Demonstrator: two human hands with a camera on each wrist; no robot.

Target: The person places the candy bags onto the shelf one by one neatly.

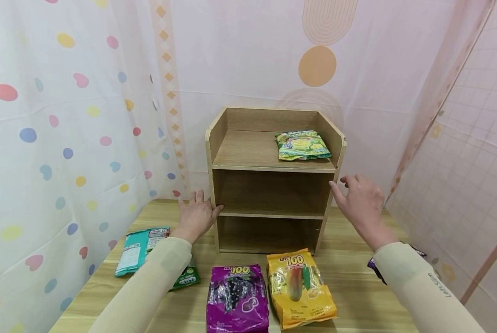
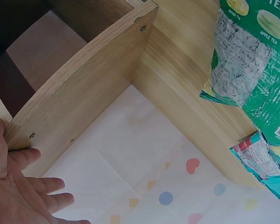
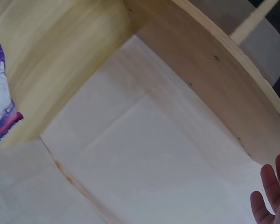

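Here, a pale, wood-grained three-tier shelf [image 1: 273, 169], left grip [image 1: 196, 215] splayed against its edge, right grip [image 1: 363, 201] loose and empty

Head view bright, diffuse light. Shelf [image 1: 244, 149] lower compartments in shadow. Glare on purple bag [image 1: 238, 299]. Wrist views dimmer; right one soft, low-contrast.
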